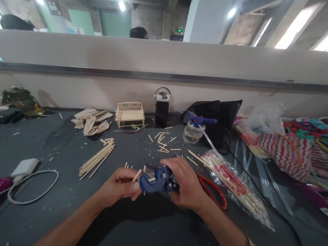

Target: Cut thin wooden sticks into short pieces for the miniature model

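One stick (137, 175) juts from the pinching left grip (121, 186), beside blue cutters (161, 179) the right grip (187, 184) clasps.

Two hands (121, 185), one cutter (162, 178), one miniature bench (129, 115), perhaps dozen short sticks (175, 149).

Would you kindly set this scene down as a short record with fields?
Left hand: holds a thin wooden stick
Right hand: grips a blue cutter
Left of hands: a pile of longer sticks
Beyond hands: scattered short sticks
At the back: a small wooden furniture model
Right side: a glue gun over a clear jar; plastic-wrapped sticks
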### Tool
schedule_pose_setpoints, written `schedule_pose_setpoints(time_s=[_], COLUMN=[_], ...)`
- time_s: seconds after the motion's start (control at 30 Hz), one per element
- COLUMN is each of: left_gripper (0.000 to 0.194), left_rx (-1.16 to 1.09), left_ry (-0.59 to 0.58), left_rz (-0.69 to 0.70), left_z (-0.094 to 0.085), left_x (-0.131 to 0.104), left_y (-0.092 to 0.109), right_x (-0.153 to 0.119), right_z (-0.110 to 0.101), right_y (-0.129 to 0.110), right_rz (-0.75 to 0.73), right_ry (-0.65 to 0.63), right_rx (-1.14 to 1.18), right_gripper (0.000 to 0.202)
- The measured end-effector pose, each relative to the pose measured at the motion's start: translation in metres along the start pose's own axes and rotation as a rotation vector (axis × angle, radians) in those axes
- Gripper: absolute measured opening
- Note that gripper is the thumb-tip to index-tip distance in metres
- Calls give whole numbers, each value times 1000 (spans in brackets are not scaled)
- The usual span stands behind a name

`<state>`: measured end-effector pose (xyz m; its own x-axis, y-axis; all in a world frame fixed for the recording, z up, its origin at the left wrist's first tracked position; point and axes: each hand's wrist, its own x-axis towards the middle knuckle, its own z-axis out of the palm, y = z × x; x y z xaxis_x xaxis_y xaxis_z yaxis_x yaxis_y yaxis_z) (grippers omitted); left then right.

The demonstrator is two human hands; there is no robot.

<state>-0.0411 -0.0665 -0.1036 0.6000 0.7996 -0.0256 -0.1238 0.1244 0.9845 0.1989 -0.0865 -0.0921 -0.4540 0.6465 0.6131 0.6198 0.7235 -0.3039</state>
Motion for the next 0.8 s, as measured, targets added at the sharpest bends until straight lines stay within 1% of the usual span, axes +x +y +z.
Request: schedule_pose_setpoints(time_s=[0.1, 0.3, 0.43, 0.6, 0.8], left_gripper=[28, 22, 22, 19, 20], left_rx=[-18, -72, -103, -135, -9], left_ry=[17, 95, 105, 143, 99], left_rz=[2, -6, 0, -29, 23], left_z=[-4, -11, -12, -12, -15], left_x=[0, 0, -1, -1, -2], left_y=[-4, -10, -10, -8, -7], right_x=[0, 0, -1, -2, -1], right_z=[-1, -2, -1, -1, -2], right_y=[0, -1, -1, -1, 0], right_rz=[-4, -1, -5, -15, -25], right_ry=[7, -10, -14, -5, 5], right_rx=[2, 2, -7, -11, -30], right_gripper=[65, 67, 65, 63, 63])
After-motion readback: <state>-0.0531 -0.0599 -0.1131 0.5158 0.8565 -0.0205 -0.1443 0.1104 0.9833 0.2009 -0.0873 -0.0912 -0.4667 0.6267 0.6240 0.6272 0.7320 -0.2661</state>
